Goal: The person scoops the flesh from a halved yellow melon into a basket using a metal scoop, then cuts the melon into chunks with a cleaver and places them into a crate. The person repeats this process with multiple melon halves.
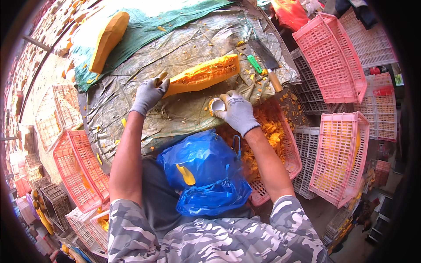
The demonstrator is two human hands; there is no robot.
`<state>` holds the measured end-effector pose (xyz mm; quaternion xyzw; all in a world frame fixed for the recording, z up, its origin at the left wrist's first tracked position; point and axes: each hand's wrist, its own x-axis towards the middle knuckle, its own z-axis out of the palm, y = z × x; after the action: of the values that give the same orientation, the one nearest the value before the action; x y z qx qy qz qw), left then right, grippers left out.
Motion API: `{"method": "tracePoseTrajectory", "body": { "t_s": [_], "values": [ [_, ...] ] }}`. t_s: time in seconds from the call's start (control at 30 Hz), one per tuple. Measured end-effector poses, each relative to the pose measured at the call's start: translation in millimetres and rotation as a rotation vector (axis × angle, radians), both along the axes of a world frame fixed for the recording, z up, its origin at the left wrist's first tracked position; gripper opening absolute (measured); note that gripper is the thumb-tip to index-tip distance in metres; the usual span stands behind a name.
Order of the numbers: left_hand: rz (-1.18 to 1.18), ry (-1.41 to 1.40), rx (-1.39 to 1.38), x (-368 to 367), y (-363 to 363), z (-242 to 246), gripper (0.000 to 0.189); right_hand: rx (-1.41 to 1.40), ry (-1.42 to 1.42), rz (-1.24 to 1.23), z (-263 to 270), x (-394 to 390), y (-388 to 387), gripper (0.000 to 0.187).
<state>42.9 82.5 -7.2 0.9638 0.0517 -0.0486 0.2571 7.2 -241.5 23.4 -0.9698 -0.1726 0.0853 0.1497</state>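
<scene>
A long peeled piece of pumpkin [204,79] lies across the cloth-covered work table [184,115], its orange fibrous pulp facing up. My left hand [149,95], in a grey-white work glove, grips its narrow left end. In my gloved right hand [237,110] is a small round scoop-like tool [218,106] with a white hollow and orange bits on its rim. That hand is just in front of the pumpkin, apart from it. A cleaver [264,54] with a wooden handle and a green-handled peeler or knife [254,64] rest beyond the pumpkin's right end.
Another peeled pumpkin [110,41] lies on green cloth at the far left. Scooped pulp fills a pink crate [294,157] beside my right forearm. Blue plastic [204,161] covers my lap, with a peel strip [186,175] on it. Stacked crates [338,157] stand at right, more [80,171] at left.
</scene>
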Motion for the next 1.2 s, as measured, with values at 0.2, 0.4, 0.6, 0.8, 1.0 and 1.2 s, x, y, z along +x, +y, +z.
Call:
{"method": "tracePoseTrajectory", "body": {
  "t_s": [0.2,0.4,0.6,0.8,1.0,1.2],
  "values": [
    [0.125,0.03,-0.088,2.4,2.1,-3.2,0.061,-0.056,0.173,-0.068,8.3,18.9,12.1,0.056],
    [0.05,0.086,0.032,-2.4,-4.3,6.2,0.068,-0.071,0.243,-0.111,9.1,20.7,11.6,0.067],
    [-0.152,-0.07,0.036,-9.5,-3.7,11.8,0.059,0.102,0.114,-0.107,28.3,-6.8,6.4,0.04],
    [-0.398,-0.05,-0.033,-5.3,-24.9,-1.5,0.04,0.42,-0.042,-0.248,63.1,-31.3,-24.3,0.032],
    [-0.219,0.028,-0.017,-4.2,-42.7,4.4,0.048,0.288,-0.144,-0.213,33.1,-6.9,-18.4,0.034],
    [0.145,-0.135,0.153,-16.8,-72.2,-2.2,0.053,0.214,-0.111,-0.254,25.6,-10.5,-11.8,0.033]
  ]
}}
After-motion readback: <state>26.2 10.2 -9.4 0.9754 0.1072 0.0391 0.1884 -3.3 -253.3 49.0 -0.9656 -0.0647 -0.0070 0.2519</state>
